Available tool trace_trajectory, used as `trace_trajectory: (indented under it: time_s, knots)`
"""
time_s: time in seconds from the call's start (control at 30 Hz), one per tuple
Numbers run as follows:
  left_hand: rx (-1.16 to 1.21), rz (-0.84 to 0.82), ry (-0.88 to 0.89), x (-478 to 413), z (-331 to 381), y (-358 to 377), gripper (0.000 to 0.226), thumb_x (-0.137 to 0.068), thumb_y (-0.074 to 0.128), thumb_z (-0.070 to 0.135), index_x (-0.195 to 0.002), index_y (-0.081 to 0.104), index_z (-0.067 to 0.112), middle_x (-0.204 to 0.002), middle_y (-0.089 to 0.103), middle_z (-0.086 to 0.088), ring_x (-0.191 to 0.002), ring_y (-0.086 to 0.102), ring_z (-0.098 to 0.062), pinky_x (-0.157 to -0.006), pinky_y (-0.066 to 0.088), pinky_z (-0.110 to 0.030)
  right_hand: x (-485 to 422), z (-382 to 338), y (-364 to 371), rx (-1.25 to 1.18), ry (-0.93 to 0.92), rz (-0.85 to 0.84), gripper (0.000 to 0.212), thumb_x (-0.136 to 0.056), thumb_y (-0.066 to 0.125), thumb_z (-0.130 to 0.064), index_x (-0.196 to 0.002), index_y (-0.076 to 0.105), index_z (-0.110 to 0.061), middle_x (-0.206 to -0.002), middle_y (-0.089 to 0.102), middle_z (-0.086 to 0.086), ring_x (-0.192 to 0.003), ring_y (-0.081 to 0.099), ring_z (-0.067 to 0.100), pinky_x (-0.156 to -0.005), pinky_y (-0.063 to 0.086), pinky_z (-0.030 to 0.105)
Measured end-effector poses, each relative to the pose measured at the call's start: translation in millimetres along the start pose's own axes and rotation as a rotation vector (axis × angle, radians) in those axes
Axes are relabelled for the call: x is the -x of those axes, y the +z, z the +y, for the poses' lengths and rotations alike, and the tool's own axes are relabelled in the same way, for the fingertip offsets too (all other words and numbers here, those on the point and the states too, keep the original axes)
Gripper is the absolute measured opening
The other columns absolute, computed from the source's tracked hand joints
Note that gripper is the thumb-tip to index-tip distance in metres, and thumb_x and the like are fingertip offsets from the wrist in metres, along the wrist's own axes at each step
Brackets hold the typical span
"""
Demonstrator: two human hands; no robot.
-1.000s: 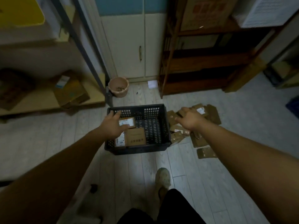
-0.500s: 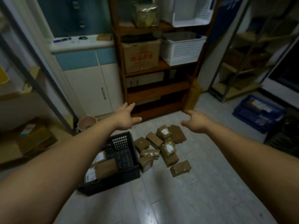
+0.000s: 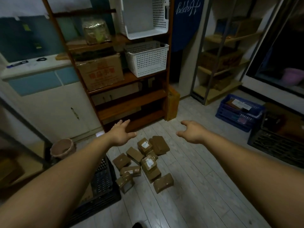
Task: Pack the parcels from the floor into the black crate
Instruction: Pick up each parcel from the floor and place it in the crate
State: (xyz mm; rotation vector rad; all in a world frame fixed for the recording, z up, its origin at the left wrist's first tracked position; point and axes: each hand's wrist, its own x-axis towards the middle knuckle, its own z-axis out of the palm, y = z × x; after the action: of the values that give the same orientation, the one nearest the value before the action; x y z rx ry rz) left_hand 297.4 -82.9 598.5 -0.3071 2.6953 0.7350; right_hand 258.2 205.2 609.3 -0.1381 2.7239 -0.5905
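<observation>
Several brown taped parcels (image 3: 144, 163) lie in a loose pile on the pale plank floor, some with white labels. The black crate (image 3: 105, 181) stands just left of the pile, mostly hidden behind my left forearm. My left hand (image 3: 120, 133) hovers above and beyond the pile with fingers spread, holding nothing. My right hand (image 3: 192, 131) is held out to the right of the pile, fingers loosely curled apart and empty. Both hands are well above the parcels and touch none.
A wooden shelf unit (image 3: 131, 96) with white baskets (image 3: 146, 58) and a cardboard box (image 3: 100, 71) stands behind the pile. A pinkish bucket (image 3: 62, 148) sits at left. A blue crate (image 3: 238, 112) and another dark crate (image 3: 278, 145) are at right.
The view has lifted from looking down into the crate to facing the shelves. Both hands left the crate and the pile and now hover empty in the air.
</observation>
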Motion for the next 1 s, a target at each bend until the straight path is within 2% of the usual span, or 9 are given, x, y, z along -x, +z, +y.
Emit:
trace_trajectory:
  time_s: [0.23,0.43,0.6,0.7,0.83,0.9,1.0]
  knots:
    - [0.086,-0.026,-0.072,-96.3,-8.0,9.8,0.079,-0.086,0.052,0.055,-0.148,0.008,0.033,-0.159,-0.001,-0.001,-0.145,0.002,-0.026,-0.115,0.012,-0.045,-94.8,16.0,-11.7,0.027,0.018,-0.066,0.074,-0.087,0.056,-0.050,-0.148,0.025,-0.020,-0.154,0.027,0.007,-0.137,0.034,0.028,-0.110,0.032,0.040]
    - [0.200,-0.085,-0.135,-192.2,-17.0,17.4,0.079,-0.087,0.051,0.053,-0.149,0.009,0.026,-0.159,0.004,-0.006,-0.144,0.012,-0.029,-0.116,0.019,-0.047,-200.8,24.5,-18.0,0.061,0.049,-0.132,0.074,-0.088,0.053,-0.051,-0.149,0.024,-0.020,-0.155,0.025,0.007,-0.137,0.033,0.027,-0.108,0.030,0.036]
    - [0.288,-0.108,-0.233,-242.6,-34.8,29.8,0.080,-0.088,0.055,0.047,-0.149,0.010,0.021,-0.158,0.007,-0.008,-0.143,0.015,-0.029,-0.115,0.020,-0.042,-283.4,25.5,-5.9,0.060,0.046,-0.228,0.072,-0.089,0.054,-0.048,-0.149,0.024,-0.019,-0.153,0.028,0.009,-0.135,0.035,0.028,-0.107,0.032,0.035]
    - [0.329,-0.097,-0.326,-266.0,-49.3,45.2,0.078,-0.090,0.053,0.046,-0.149,0.011,0.017,-0.158,0.007,-0.009,-0.144,0.013,-0.028,-0.116,0.018,-0.040,-333.8,20.0,14.8,0.070,-0.010,-0.323,0.073,-0.090,0.055,-0.046,-0.149,0.023,-0.018,-0.153,0.028,0.010,-0.135,0.036,0.029,-0.105,0.033,0.034]
    - [0.422,-0.084,-0.449,-305.6,-66.7,74.7,0.067,-0.092,0.053,0.038,-0.143,0.028,0.002,-0.157,0.013,-0.010,-0.143,0.016,-0.026,-0.116,0.021,-0.039,-416.0,16.2,62.2,0.094,-0.137,-0.428,0.069,-0.091,0.054,-0.044,-0.148,0.025,-0.017,-0.150,0.033,0.011,-0.132,0.039,0.028,-0.100,0.037,0.033]
    - [0.491,-0.039,-0.516,-325.5,-75.6,96.4,0.068,-0.091,0.057,0.031,-0.146,0.023,0.006,-0.154,0.021,-0.013,-0.141,0.023,-0.028,-0.115,0.024,-0.041,-456.3,16.3,94.7,0.075,-0.183,-0.467,0.060,-0.091,0.054,-0.041,-0.144,0.033,-0.019,-0.144,0.042,0.011,-0.124,0.047,0.029,-0.089,0.042,0.031]
    - [0.647,0.058,-0.663,-354.2,-93.1,141.6,0.068,-0.086,0.064,0.017,-0.144,0.029,0.010,-0.147,0.036,-0.014,-0.134,0.036,-0.031,-0.111,0.031,-0.043,-506.5,26.9,150.4,0.052,-0.232,-0.580,0.060,-0.090,0.057,-0.038,-0.143,0.033,-0.025,-0.143,0.043,0.008,-0.115,0.052,0.022,-0.089,0.044,0.029]
